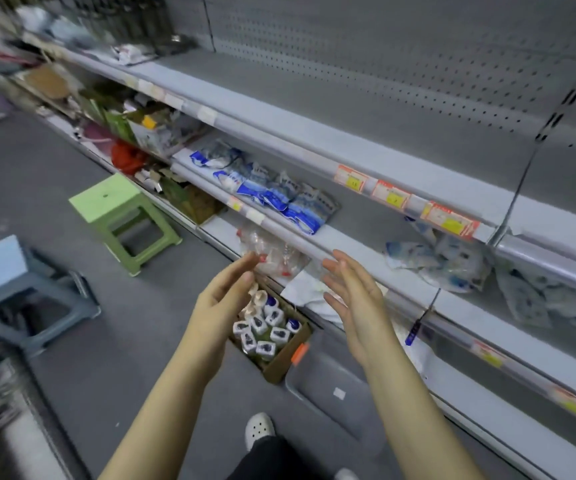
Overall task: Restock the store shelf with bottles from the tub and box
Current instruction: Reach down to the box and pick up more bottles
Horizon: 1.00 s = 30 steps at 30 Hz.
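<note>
A cardboard box (pixel 281 362) stands on the floor at the foot of the grey store shelf (pixel 314 143). It holds several small bottles (pixel 262 330) with white and blue caps. Beside it on the right lies a grey plastic tub (pixel 331 389), seen through my arms. My left hand (pixel 220 299) and my right hand (pixel 352 299) hover above the box, palms facing each other, fingers straight, holding nothing. The upper shelf board in front of me is bare.
Blue-and-white pouches (pixel 272 192) lie on the middle shelf, more pouches (pixel 453 265) to the right. A clear plastic bag (pixel 272 251) sits on the low shelf. A green stool (pixel 120 216) and a blue stool (pixel 20 292) stand on the aisle floor at left.
</note>
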{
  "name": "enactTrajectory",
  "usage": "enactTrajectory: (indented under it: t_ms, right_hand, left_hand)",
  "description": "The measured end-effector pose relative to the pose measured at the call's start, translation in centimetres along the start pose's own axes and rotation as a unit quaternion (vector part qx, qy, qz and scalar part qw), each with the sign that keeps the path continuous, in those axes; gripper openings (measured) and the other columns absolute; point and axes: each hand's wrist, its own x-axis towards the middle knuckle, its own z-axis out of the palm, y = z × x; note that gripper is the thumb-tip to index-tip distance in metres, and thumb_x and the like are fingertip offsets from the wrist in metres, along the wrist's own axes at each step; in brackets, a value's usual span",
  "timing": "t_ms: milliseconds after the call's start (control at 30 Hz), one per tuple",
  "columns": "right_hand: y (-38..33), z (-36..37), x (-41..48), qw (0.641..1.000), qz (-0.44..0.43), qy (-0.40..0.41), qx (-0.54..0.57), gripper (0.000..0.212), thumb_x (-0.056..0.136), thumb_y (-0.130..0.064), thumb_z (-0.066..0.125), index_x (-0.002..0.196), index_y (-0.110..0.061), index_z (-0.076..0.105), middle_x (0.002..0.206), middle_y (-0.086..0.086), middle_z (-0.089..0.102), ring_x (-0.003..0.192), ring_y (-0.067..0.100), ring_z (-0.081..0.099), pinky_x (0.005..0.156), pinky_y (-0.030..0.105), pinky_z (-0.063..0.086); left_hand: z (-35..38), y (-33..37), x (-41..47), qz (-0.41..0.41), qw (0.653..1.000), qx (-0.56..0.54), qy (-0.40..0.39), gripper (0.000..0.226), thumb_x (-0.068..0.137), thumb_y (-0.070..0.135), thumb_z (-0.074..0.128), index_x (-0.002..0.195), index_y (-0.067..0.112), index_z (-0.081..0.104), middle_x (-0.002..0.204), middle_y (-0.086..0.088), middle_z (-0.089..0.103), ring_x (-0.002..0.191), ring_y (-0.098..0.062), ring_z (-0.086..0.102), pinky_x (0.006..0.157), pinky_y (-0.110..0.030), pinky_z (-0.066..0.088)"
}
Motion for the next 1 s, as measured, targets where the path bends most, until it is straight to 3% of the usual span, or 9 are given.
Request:
enactTrajectory:
  t_ms: [167,333,433,700,1000]
  right_hand:
    - [1.8,2.6,-0.5,1.0,0.015,-0.027,-0.005,0.018,0.099,-0.027,0.051,0.109,-0.031,0.065,0.114,-0.007,0.07,0.114,0.016,0.061,0.083,0.026,0.049]
    - [3.6,7.1,0.7,0.999,0.019,-0.03,-0.025,0.02,0.099,-0.027,0.051,0.113,-0.031,0.065,0.111,-0.01,0.071,0.113,0.013,0.062,0.094,0.03,0.048]
    - [5.2,11.7,1.9,0.999,0.018,-0.03,-0.027,0.024,0.1,-0.026,0.05,0.12,-0.026,0.062,0.112,-0.009,0.07,0.111,0.01,0.062,0.092,0.028,0.049]
    - [11.2,22.2,4.7,0.998,0.058,0.017,-0.024,0.027,0.1,-0.027,0.051,0.125,-0.024,0.06,0.11,-0.009,0.071,0.105,0.01,0.065,0.095,0.032,0.048]
    - [15.1,25.0,7.5,0.992,0.099,0.069,-0.027,0.027,0.1,-0.026,0.051,0.125,-0.022,0.06,0.117,-0.002,0.069,0.109,0.015,0.065,0.093,0.032,0.049]
  left_hand:
    - [-3.9,-1.0,-0.8,-0.01,0.999,-0.012,0.03,0.034,0.086,0.041,0.06,0.12,0.038,0.063,0.122,0.019,0.066,0.114,0.0,0.061,0.1,-0.034,0.045]
    - [-8.7,-2.0,0.8,-0.027,0.999,-0.027,0.028,0.036,0.084,0.043,0.057,0.12,0.039,0.062,0.124,0.019,0.064,0.117,-0.003,0.059,0.095,-0.03,0.046]
    - [-13.1,-2.7,2.6,-0.042,0.999,-0.028,0.016,0.037,0.086,0.043,0.065,0.122,0.037,0.062,0.125,0.019,0.064,0.116,-0.001,0.059,0.097,-0.029,0.045]
    - [-25.3,-5.4,7.9,-0.095,0.995,0.003,-0.007,0.036,0.094,0.035,0.056,0.13,0.035,0.057,0.125,0.022,0.061,0.106,0.013,0.058,0.094,-0.022,0.045]
    - [-28.8,-8.5,11.3,-0.171,0.985,0.017,-0.031,0.039,0.095,0.036,0.055,0.134,0.034,0.054,0.132,0.022,0.056,0.121,0.004,0.05,0.105,-0.029,0.042]
